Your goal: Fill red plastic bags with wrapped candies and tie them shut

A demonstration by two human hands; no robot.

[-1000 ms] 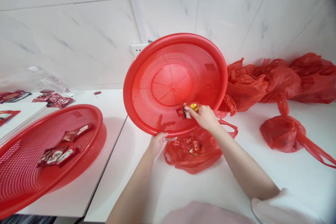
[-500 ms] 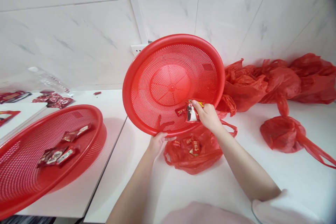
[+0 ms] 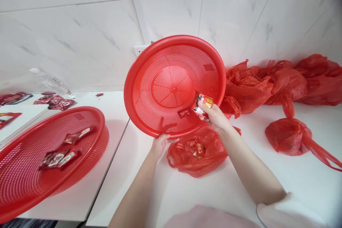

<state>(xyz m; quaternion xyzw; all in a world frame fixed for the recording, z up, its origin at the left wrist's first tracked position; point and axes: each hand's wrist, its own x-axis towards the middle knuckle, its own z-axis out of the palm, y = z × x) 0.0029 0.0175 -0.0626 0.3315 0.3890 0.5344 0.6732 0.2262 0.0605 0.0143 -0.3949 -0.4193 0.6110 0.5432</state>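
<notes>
A round red plastic basket (image 3: 173, 57) is tilted up on its side, its open mouth facing me. My left hand (image 3: 160, 144) grips its lower rim. Between the thumb and fingers of my right hand (image 3: 215, 115) is a small red candy packet (image 3: 201, 105) with a printed picture, held inside the basket's lower right. Beside it, another small red packet (image 3: 184, 113) lies against the basket wall. Below the rim, an open red plastic bag (image 3: 197, 167) on the table contains several red wrapped sweets (image 3: 199, 149).
A second red basket (image 3: 100, 121) with several packets (image 3: 58, 158) leans at the left. Full red bags (image 3: 248, 89) line the wall at right, with a small tied bag (image 3: 287, 137) before them. More packets (image 3: 57, 102) and a clear bottle (image 3: 52, 82) lie back left.
My right hand has turned the packet and shifted slightly up and right, so its yellow print now shows. The tilted basket has moved slightly left; my left hand stays at its rim.
</notes>
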